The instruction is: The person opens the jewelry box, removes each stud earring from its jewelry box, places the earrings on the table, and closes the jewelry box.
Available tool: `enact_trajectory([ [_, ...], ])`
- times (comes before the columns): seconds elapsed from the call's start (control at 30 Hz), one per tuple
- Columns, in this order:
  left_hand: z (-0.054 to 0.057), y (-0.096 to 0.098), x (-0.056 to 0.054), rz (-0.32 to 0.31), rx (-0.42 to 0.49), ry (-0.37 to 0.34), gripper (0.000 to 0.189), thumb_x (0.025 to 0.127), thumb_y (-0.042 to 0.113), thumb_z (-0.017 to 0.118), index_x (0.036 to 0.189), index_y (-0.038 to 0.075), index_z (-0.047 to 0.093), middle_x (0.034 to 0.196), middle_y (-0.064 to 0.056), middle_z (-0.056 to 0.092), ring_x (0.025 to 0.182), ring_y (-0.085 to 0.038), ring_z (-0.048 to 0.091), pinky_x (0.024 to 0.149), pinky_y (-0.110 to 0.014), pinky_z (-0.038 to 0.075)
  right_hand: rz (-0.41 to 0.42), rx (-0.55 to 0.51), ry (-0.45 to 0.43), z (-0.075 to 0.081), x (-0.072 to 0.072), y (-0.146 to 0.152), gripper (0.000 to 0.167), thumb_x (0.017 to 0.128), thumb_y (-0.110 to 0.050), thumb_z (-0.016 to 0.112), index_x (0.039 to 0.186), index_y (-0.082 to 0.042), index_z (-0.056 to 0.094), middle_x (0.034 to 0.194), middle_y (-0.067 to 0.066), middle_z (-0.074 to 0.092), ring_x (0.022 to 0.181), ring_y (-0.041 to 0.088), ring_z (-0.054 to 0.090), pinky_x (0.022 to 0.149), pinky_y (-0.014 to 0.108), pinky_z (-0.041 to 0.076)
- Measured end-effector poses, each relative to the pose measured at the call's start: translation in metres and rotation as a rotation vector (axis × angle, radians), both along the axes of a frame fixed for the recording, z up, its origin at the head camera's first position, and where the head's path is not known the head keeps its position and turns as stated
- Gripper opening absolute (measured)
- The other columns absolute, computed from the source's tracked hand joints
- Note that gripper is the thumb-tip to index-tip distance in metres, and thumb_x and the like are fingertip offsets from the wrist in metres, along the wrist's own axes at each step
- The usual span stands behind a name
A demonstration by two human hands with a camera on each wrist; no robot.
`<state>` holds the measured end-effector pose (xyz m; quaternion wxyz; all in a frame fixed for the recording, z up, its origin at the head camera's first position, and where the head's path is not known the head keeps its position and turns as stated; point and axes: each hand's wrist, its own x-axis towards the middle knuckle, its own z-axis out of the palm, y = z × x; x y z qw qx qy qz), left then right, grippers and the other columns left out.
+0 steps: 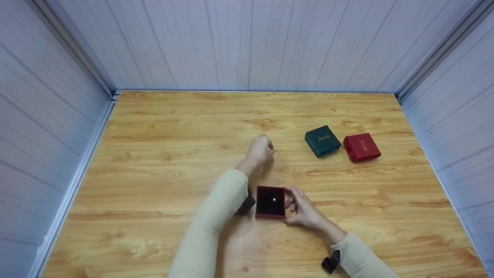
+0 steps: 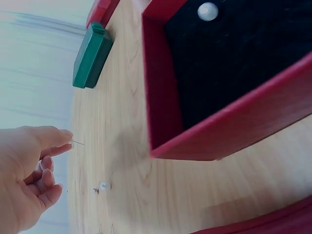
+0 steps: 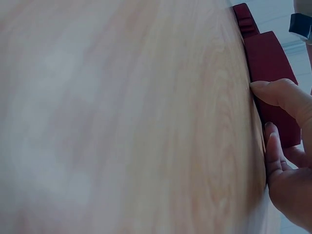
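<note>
Between thumb and forefinger, my left hand (image 1: 261,148) pinches a thin metal pin (image 2: 78,143), like an earring post; its other end is hidden by the fingertips. An open red jewelry box (image 1: 270,216) stands near me, its black lining (image 1: 266,202) bearing one white pearl (image 2: 208,11). My right hand (image 1: 305,210) grips this box by its right side, thumb at the near corner and fingers along the wall. Below the left hand in the left wrist view, a small pearl piece (image 2: 104,185) with thin pins lies on the wooden table (image 1: 173,154).
A dark red box part (image 1: 244,208) lies left of the open box, partly hidden by the left sleeve. Toward the back right sit a closed green jewelry box (image 1: 323,141) and a closed red jewelry box (image 1: 362,147). Pale panel walls (image 1: 251,46) enclose the table on three sides.
</note>
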<state>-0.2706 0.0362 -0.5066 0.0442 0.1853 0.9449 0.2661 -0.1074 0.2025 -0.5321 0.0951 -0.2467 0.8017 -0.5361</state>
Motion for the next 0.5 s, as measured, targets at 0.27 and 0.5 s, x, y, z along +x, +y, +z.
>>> enact_trajectory([
  [0.27,0.002,0.009,-0.015,0.042,-0.081,-0.105,0.016,0.084,0.015,0.058,0.086,0.003,0.070,0.092,-0.008,0.059,0.084,-0.020,0.056,0.072,-0.028,0.047,-0.003,0.004,0.020,-0.001,0.000,0.001,0.078,0.056,0.012,0.075,0.120,0.019,0.031,0.091,0.029,0.045,0.071,0.039,0.048,0.056,0.039,0.044],
  [0.5,0.004,0.016,-0.025,0.059,-0.102,-0.125,0.013,0.084,0.011,0.058,0.085,0.004,0.069,0.083,-0.006,0.066,0.079,-0.018,0.061,0.065,-0.026,0.049,-0.017,0.027,-0.024,0.000,0.000,0.000,0.077,0.058,0.010,0.075,0.120,0.017,0.032,0.092,0.027,0.045,0.070,0.038,0.047,0.057,0.038,0.043],
])
